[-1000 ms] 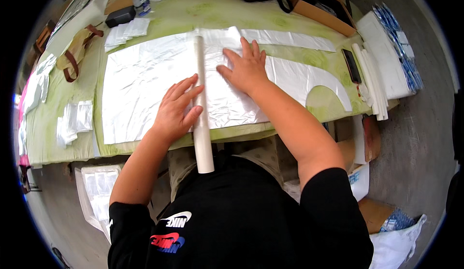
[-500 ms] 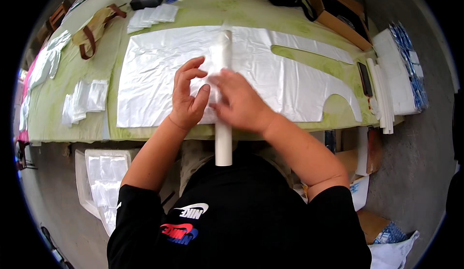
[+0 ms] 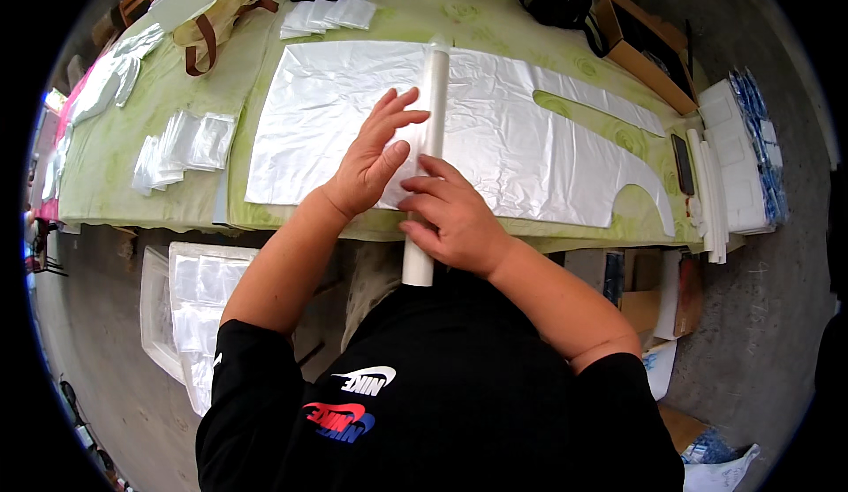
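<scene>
A shiny white plastic apron (image 3: 530, 161) lies spread flat, its neck loop and curved cut-outs toward the right. Across it runs a long white tube (image 3: 436, 94), whose near end sticks out past the table edge toward my body. My left hand (image 3: 367, 163) is held just left of the tube, fingers stretched and apart, with nothing in it. My right hand (image 3: 459, 223) is at the tube's near part, its slightly bent, spread fingers reaching over it. Whether those fingertips press on the tube I cannot tell.
Folded clear plastic packets (image 3: 185, 149) lie left on the green tablecloth (image 3: 115, 200), and more packets (image 3: 327, 17) at the back. A phone (image 3: 682, 163) and white tubes (image 3: 709, 196) lie right, below an open cardboard box (image 3: 649, 55). A plastic bin (image 3: 159, 315) stands below left.
My right hand has come nearer to me along the tube, and its fingers have spread. My left hand's fingers have straightened. The whole view has shifted, moving the table rightward in the picture.
</scene>
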Available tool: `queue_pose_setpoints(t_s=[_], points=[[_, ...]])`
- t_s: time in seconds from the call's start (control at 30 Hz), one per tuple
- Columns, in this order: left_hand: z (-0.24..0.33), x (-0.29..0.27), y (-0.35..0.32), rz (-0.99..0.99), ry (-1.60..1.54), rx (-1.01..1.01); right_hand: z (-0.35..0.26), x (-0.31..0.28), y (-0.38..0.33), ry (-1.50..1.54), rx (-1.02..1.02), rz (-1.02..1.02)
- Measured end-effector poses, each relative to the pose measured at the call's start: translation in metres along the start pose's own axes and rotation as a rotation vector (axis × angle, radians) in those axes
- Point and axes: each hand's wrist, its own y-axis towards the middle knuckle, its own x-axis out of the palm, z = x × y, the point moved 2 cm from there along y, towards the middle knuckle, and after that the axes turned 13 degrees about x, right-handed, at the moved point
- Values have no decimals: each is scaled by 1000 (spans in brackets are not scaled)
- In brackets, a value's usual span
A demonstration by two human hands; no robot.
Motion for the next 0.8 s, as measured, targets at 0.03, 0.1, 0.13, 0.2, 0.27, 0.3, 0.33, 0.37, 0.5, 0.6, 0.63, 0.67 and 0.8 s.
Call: queue_pose_setpoints(t_s=[0.03,0.1,0.13,0.2,0.27,0.3,0.33,0.37,0.5,0.6,0.63,0.67,0.8], points=[[1,-4,4,-99,9,20,-5,5,10,45,-22,-33],[1,-10,3,-350,141,13,-16,12,21,164,-94,-88],[1,-15,-2,-369,225,-28,-18,14,20,200,-113,-116],[3,-27,-15,-401,397,-109,-23,17,15,270,-158,-175],[4,-49,-30,-180,642,-119,-27,3,4,234,-166,-89],[4,-65,-34,-39,744,-64,-25,-2,-4,236,-129,-60],[14,-75,-33,98,840,-12,-23,-6,-13,243,-86,-33],[24,-80,-31,162,807,43,-19,-10,-19,275,-40,-42],[55,-62,-5,-143,749,-106,-12,-5,-29,296,-7,-51],[32,-77,-19,-448,891,-544,-12,-12,-30,275,-22,-52],[24,-88,-24,-382,965,-561,-9,-15,-34,282,-2,-25],[17,-100,-28,-316,1039,-578,-6,-18,-38,289,19,2],[9,-113,-16,-116,929,-704,3,-20,-50,311,84,17]])
